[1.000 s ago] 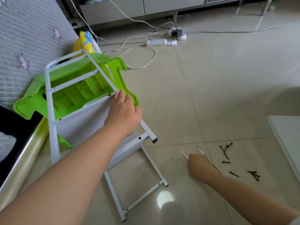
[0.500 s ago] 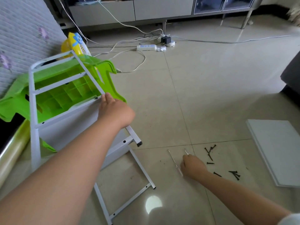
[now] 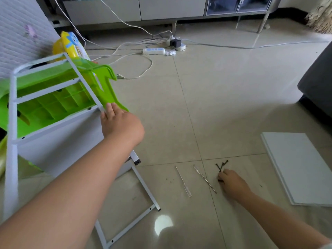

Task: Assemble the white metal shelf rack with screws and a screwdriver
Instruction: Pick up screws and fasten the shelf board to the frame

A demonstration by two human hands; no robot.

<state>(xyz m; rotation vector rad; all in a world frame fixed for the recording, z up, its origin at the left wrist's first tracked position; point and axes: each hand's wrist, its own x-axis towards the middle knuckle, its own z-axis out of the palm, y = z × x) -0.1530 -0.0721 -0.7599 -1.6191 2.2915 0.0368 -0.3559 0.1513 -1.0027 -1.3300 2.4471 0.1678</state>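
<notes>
The white metal rack (image 3: pixel 12 133) leans tilted on the floor at the left, its lower legs (image 3: pixel 143 187) reaching toward me. My left hand (image 3: pixel 122 124) grips the rack's right post at shelf height, fingers curled over the bar. Two thin screwdrivers (image 3: pixel 184 183) (image 3: pixel 204 178) lie side by side on the tiles. Just right of them, my right hand (image 3: pixel 233 183) is down on a small pile of dark screws (image 3: pixel 222 164), fingertips pinching one; most of the pile is hidden under the hand.
A green plastic stool (image 3: pixel 106 90) lies behind the rack, with a yellow fan (image 3: pixel 71 44) past it. A white shelf panel (image 3: pixel 301 169) lies flat at the right. A power strip (image 3: pixel 154 50) and cables cross the far floor. A grey sofa corner (image 3: pixel 319 83) stands far right.
My right hand has moved right, off the screwdrivers and onto the screws. My left hand has stayed on the rack. The view has swung right, showing the white panel.
</notes>
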